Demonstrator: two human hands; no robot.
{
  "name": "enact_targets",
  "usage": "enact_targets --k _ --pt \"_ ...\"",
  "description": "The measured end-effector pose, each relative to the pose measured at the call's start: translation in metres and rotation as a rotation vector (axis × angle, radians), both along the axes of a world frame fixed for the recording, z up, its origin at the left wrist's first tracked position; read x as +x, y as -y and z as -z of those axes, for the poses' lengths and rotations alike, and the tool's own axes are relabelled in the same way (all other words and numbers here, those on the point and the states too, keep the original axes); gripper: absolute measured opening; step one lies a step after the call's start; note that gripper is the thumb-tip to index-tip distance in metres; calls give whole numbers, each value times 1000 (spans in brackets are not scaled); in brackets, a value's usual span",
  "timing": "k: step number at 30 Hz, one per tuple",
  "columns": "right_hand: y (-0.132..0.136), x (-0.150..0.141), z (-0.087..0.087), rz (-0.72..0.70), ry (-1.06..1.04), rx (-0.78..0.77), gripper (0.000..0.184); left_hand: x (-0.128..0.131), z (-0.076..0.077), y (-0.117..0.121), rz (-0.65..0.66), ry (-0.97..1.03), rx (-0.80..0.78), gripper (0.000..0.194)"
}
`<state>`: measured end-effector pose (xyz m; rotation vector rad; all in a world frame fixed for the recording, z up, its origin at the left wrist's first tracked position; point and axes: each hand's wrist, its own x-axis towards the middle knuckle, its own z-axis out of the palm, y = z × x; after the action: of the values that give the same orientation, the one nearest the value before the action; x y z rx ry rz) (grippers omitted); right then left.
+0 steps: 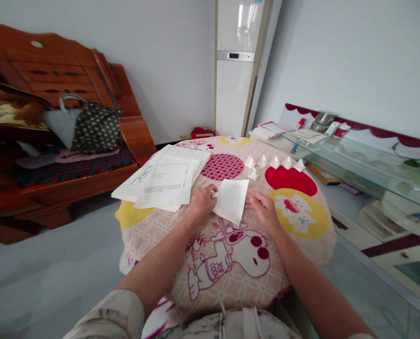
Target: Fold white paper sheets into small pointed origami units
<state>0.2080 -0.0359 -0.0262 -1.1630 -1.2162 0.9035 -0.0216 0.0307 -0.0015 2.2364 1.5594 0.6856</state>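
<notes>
Two bare hands meet a small white sheet of paper (231,200) over the round bench (302,245), which is covered by a patterned cloth (203,254). The left hand (203,203) has its grip closed on the left edge of the sheet, fingers curled. The right hand (262,207) has its fingers at the opposite edge; I cannot tell whether its grip is clamped or only resting there. The sheet lies between the hands, tilted slightly, above the cloth's dog drawing (231,259).

Just beside the left hand, a loose stack of printed papers (164,181) spreads over the left of the bench, its edges uneven. Beyond the right hand, several small folded paper pieces (274,162) stand, most in a row, near the red oval on the cloth.

Left of the bench, a dark patterned bag (96,127) rests on a wooden seat (54,181). To the right, a glass shelf (365,165) carries a red-and-white cup (342,130) and metal containers (323,121). Behind stands a tall white cabinet (234,89).
</notes>
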Motion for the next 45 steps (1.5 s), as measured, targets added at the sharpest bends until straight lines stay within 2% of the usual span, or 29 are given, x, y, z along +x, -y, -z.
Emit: enact_targets --k 5,7,10,13,17,28,32,34,37,41,45 --pt "4 -3 -1 -41 268 97 44 11 -3 7 114 127 126 16" --pt "7 -7 -6 -92 340 119 43 18 -5 10 173 263 10 8" --pt "12 -13 -14 -135 404 136 43 28 -7 16 281 358 -129 24" --pt "14 -15 -16 -132 450 149 41 35 -6 21 252 308 -90 31" --pt "13 -14 -15 -126 461 152 42 37 -5 23 204 255 -39 25" --pt "11 -12 -8 -124 371 94 43 32 3 13 242 397 -169 21" --pt "8 -10 -6 18 272 148 46 32 0 13 209 345 -147 4" --pt "6 -8 -6 89 236 187 49 34 -3 14 187 310 -144 6" --pt "4 -8 -4 66 198 191 52 37 -6 19 177 254 -133 8" --pt "4 -11 -4 20 151 158 53 45 -9 29 149 98 -39 27" --pt "5 -14 -6 -10 111 122 55 53 -8 36 122 -27 16 33"
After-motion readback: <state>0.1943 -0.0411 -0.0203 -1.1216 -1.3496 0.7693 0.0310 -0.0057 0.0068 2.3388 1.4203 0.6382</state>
